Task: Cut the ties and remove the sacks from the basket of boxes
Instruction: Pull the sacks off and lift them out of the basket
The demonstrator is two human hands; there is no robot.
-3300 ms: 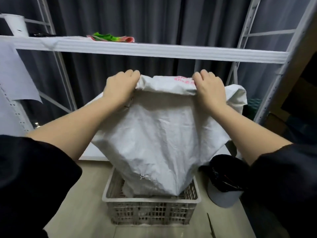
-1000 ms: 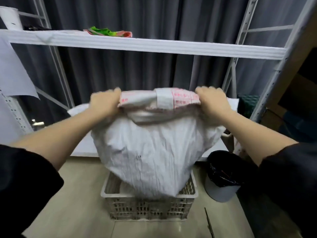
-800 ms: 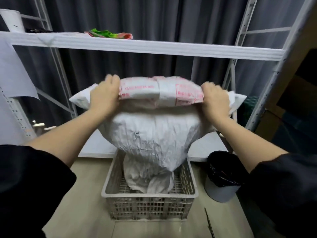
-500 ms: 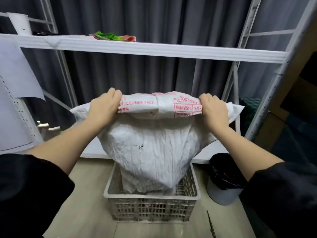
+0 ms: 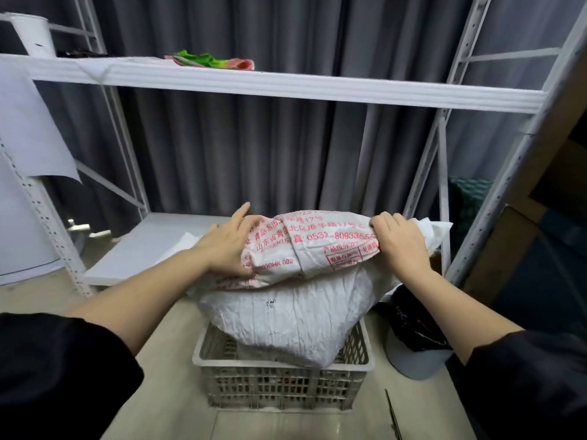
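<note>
White woven plastic sack with red printed lettering, upper part rolled into a thick bundle, lower part hanging down into pale grey slatted plastic basket on the beige floor at near centre. Rolled top held above the basket, in front of the low white shelf board. Left hand pressed against the left end of the roll, fingers mostly straight and spread over the printed fabric, thumb raised; no curled grasp visible. Right hand clamped over the right end of the roll, fingers curled round the bunched fabric. Both forearms bare, black sleeves at near left and near right. Basket contents beneath the sack not discernible. Just right of the basket: round bin lined with a black bag. Near right on the floor: thin dark blade-like tool, type unclear. Farther back: white metal shelving rack against a dark grey pleated curtain; green and pink folded cloth on the upper shelf, white cylindrical object at far left.
</note>
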